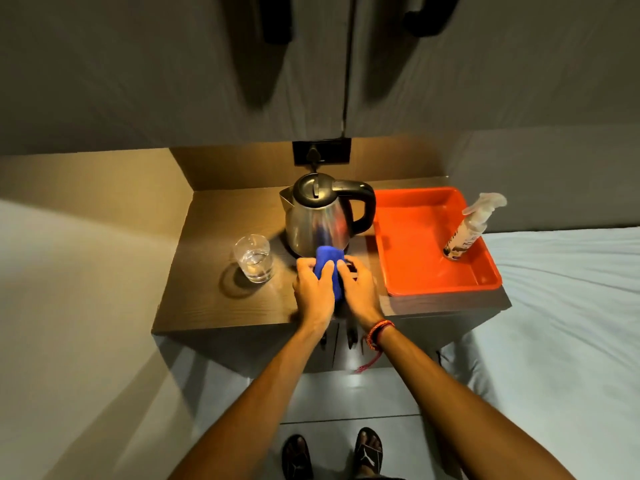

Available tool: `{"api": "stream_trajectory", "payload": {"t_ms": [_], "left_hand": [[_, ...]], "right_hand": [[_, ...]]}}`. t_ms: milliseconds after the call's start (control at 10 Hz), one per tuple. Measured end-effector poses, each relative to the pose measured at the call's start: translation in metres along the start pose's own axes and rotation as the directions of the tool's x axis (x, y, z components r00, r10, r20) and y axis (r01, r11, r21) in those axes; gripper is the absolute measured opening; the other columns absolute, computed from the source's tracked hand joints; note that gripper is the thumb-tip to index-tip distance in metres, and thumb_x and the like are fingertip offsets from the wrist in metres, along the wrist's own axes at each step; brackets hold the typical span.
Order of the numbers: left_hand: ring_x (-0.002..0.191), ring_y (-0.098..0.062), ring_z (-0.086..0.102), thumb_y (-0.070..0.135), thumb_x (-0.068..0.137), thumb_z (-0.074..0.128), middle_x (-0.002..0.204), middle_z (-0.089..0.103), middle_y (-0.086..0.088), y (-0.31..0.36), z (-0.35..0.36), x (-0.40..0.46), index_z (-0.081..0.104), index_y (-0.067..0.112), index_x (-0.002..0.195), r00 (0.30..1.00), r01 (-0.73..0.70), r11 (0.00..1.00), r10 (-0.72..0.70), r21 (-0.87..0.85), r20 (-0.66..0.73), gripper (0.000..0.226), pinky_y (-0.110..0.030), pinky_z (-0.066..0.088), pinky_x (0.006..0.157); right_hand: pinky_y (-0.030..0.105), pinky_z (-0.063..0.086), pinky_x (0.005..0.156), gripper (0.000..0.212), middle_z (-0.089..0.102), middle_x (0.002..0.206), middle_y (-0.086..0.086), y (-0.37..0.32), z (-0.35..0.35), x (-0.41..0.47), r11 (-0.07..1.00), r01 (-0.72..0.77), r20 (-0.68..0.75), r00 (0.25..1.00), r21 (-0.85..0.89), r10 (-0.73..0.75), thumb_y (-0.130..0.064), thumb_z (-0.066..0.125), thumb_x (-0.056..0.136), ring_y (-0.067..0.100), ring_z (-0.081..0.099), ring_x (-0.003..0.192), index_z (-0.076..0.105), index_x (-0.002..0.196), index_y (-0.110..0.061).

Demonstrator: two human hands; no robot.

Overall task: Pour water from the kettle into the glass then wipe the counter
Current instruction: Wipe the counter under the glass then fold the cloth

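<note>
Both hands, left hand (313,289) and right hand (358,289), fingers clasping blue cloth (327,268) between them, before kettle (320,216).

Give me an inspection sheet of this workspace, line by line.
Surface: wooden counter, no spill visible.
Job's things: kettle upright at the back; glass left of it, holding water; blue cloth in front of the kettle.
Clutter: spray bottle leaning in the red tray, right side.
Grippers: left hand and right hand both grip the cloth.
Cables: plug in wall socket behind the kettle.
Surroundings: cupboard doors above, bed at right.
</note>
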State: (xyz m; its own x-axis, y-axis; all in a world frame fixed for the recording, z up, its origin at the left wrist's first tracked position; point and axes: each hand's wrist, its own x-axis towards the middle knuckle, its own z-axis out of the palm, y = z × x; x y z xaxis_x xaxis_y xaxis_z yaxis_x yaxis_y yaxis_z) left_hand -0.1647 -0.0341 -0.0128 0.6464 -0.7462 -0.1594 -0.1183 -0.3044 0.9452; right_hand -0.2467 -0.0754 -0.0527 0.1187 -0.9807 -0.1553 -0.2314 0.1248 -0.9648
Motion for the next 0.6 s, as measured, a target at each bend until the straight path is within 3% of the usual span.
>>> {"api": "stream_trajectory", "payload": {"t_ms": [100,200,300,400,500,600], "left_hand": [[0.077,-0.011,0.06,0.02,0.091,0.067,0.088,0.064,0.0,0.034,0.028,-0.003,0.059,0.008,0.1,0.995,-0.03,0.977,0.049,-0.213,0.082,0.018,-0.022,0.05,0.065],[0.075,-0.012,0.061,0.019,0.085,0.069,0.085,0.066,-0.001,0.05,0.067,-0.003,0.065,0.004,0.095,0.979,0.099,0.935,-0.031,-0.341,0.199,0.018,-0.029,0.049,0.066],[0.069,-0.015,0.061,0.016,0.082,0.072,0.068,0.063,0.003,0.045,0.11,0.002,0.063,0.014,0.069,0.959,0.192,0.947,-0.125,-0.258,0.256,0.016,-0.037,0.054,0.064],[0.066,-0.024,0.06,0.03,0.077,0.08,0.061,0.059,-0.004,0.037,0.137,0.003,0.052,0.015,0.052,0.973,0.106,0.977,-0.14,0.186,0.184,0.039,-0.041,0.053,0.063],[0.102,-0.03,0.06,0.044,0.08,0.075,0.105,0.063,-0.01,0.04,0.152,-0.003,0.069,0.012,0.075,0.982,-0.18,0.739,0.091,0.649,0.168,0.033,-0.042,0.051,0.085],[0.114,-0.029,0.048,0.043,0.083,0.074,0.121,0.05,-0.01,0.037,0.154,-0.011,0.068,0.011,0.099,0.964,-0.257,0.518,0.193,0.816,0.181,0.036,-0.039,0.045,0.092]], "right_hand": [[0.023,0.056,0.086,0.029,0.07,0.118,-0.006,-0.023,-0.049,0.012,0.98,0.111,-0.066,0.993,0.164,-0.101,-0.041,0.057,0.095,0.009,0.067,0.106,0.062,0.121,-0.028],[0.014,0.052,0.078,0.029,0.068,0.12,-0.001,-0.026,-0.105,0.038,0.985,0.061,-0.104,0.994,0.161,-0.045,-0.033,0.061,0.095,0.011,0.065,0.102,0.061,0.121,-0.02],[0.016,0.049,0.068,0.027,0.069,0.105,0.006,-0.015,-0.152,0.059,0.997,0.005,-0.177,0.984,0.076,0.009,-0.019,0.073,0.087,0.021,0.064,0.094,0.065,0.112,-0.014],[0.025,0.046,0.076,0.033,0.068,0.109,0.009,0.0,-0.173,0.071,0.974,-0.086,-0.22,0.975,-0.21,0.038,-0.011,0.075,0.083,0.023,0.061,0.097,0.067,0.115,-0.008],[0.035,0.051,0.085,0.033,0.07,0.116,0.017,0.018,-0.173,0.081,0.869,-0.15,-0.12,0.987,-0.471,0.105,-0.007,0.07,0.081,0.033,0.065,0.106,0.068,0.114,-0.004],[0.035,0.048,0.069,0.022,0.068,0.107,0.022,0.024,-0.168,0.081,0.751,-0.084,-0.026,0.996,-0.655,0.089,-0.001,0.058,0.077,0.038,0.065,0.096,0.066,0.097,0.0]]}}
